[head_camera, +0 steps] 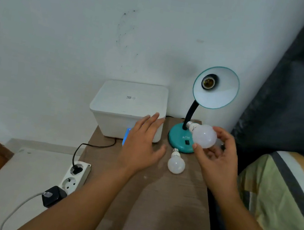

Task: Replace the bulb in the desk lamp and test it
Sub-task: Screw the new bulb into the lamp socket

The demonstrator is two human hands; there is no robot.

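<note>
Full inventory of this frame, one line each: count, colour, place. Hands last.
desk lamp: 1, teal shade and base, black neck, socket empty, back right of table
held bulb: 1, white, in right hand, before lamp base
spare bulb: 1, white, lying on table before lamp
box: 1, white, lidded, back left of table
table: 1, brown wood
power strip: 1, white, floor left of table, black plug in top socket
charger: 1, black, at the strip's near end
bedding: striped, right
left hand: open, over table near box
right hand: fingers around held bulb
</note>
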